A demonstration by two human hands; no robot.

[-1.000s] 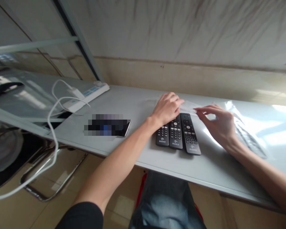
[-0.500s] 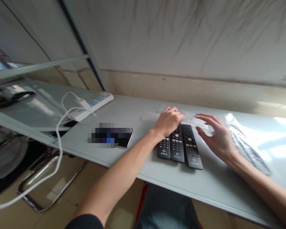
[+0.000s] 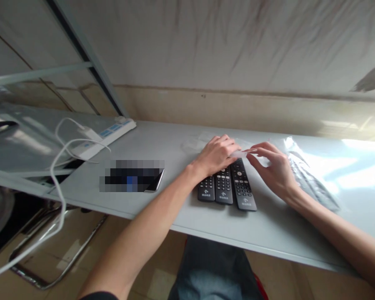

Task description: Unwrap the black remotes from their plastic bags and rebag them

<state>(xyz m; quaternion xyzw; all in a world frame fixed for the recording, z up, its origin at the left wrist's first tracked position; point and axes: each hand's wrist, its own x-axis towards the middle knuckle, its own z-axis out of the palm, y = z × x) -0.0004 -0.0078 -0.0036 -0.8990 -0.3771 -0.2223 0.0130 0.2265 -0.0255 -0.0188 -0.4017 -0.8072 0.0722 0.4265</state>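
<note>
Three black remote controls (image 3: 224,188) lie side by side on the grey table (image 3: 181,212), their far ends under my hands. Just above those ends, my left hand (image 3: 217,154) is closed on a thin, clear plastic bag (image 3: 238,154). From the other side, my right hand (image 3: 275,168) pinches the bag's edge between thumb and fingers. Part of the plastic spreads flat on the table behind my left hand. To the right of my right hand, a long dark object in clear plastic wrapping (image 3: 312,179) lies at a slant, partly hidden by that hand.
A phone (image 3: 156,181), partly pixelated, lies left of my left forearm. Behind it is a white power strip (image 3: 104,139) with a white cable (image 3: 58,179) hanging over the table edge. A metal frame (image 3: 90,66) stands at the left, and a wall runs along the back.
My right hand has moved left to the plastic and now pinches it near my left hand. The plastic is drawn up between both hands. The whole view has shifted slightly.
</note>
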